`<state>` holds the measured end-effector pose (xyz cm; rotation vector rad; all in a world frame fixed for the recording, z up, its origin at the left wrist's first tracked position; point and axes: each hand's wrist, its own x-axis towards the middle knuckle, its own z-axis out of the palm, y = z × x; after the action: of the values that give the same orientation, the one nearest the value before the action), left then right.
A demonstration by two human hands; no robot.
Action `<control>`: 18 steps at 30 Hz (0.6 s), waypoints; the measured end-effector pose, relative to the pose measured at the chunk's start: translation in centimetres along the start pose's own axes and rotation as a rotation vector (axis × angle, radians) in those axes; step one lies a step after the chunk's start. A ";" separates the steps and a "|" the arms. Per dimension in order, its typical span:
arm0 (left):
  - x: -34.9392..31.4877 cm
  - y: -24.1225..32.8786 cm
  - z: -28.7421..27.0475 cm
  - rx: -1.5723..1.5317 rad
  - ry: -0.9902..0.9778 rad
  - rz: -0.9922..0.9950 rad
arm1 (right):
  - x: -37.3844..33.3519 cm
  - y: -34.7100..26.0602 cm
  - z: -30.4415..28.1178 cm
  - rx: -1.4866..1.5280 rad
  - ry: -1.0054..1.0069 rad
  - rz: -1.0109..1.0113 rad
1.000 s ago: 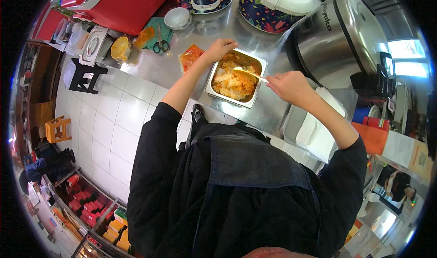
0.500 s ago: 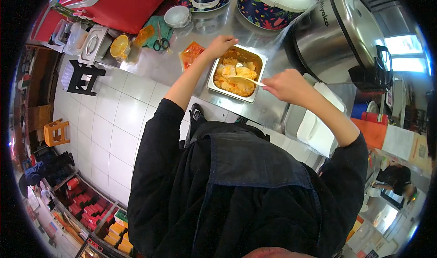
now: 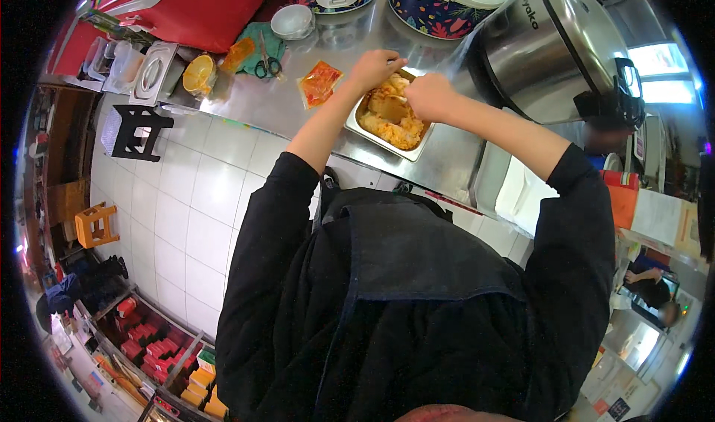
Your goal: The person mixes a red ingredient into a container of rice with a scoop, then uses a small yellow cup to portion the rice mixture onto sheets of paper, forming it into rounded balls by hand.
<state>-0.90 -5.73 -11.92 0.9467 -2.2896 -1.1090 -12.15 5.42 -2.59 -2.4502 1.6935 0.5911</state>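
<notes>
A rectangular metal food pan [image 3: 381, 143] stands on the counter before me, with orange-tinted rice [image 3: 398, 133] in it. My left hand [image 3: 376, 68] is at the pan's far left rim, fingers curled over the edge. Closed in a fist over the pan's right side, my right hand [image 3: 432, 96] grips a pale rice paddle, now mostly hidden by the hand and the rice. A hollow shows in the middle of the rice. Left of the pan, beside my left forearm, lies a flat clear packet [image 3: 320, 84] with red-orange contents.
Scissors [image 3: 267, 66] lie on a green cloth [image 3: 249, 46] near a yellow bowl [image 3: 199, 75] and white bowls [image 3: 292, 21]. A large steel cooker [image 3: 551, 49] stands right, patterned cookers [image 3: 447, 8] behind. White containers [image 3: 521, 191] sit by my right arm. A person [image 3: 652, 288] is at far right.
My right hand has moved left and away from me, over the pan, and the paddle is now mostly out of sight. The rice has been pushed about. My left hand stays at the rim.
</notes>
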 end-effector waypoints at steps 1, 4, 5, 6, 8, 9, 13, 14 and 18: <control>0.0 -0.1 0.0 0.000 0.011 0.014 | 0.0 -0.2 -0.1 0.011 0.012 0.013; 0.1 -0.1 0.0 0.017 0.020 -0.009 | -0.2 -0.6 -0.8 0.004 0.024 0.015; 0.2 0.0 0.0 0.010 0.025 -0.017 | -0.6 -0.4 -1.1 -0.005 -0.015 0.026; 0.1 0.1 -0.1 0.004 0.030 -0.026 | -1.3 -0.3 -2.1 -0.013 -0.054 0.036; -0.2 -0.1 -0.3 -0.010 0.044 -0.040 | -2.7 -0.2 -3.9 -0.015 -0.068 0.050; -0.3 -0.3 -0.4 -0.017 0.051 -0.038 | -3.5 -0.1 -4.8 -0.008 -0.041 0.062; -0.5 -0.8 -0.5 -0.045 0.068 -0.056 | -3.5 -0.6 -4.2 -0.020 0.142 0.097; -0.6 -0.9 -0.5 -0.050 0.064 -0.065 | -2.9 -1.0 -3.4 -0.023 0.159 0.055; -0.7 0.5 -0.1 -0.064 0.065 -0.075 | -0.5 -2.1 2.2 -0.049 0.165 -0.084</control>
<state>-0.57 -5.08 -11.54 1.0358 -2.1694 -1.1577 -10.92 7.31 -4.76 -2.6564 1.6401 0.4373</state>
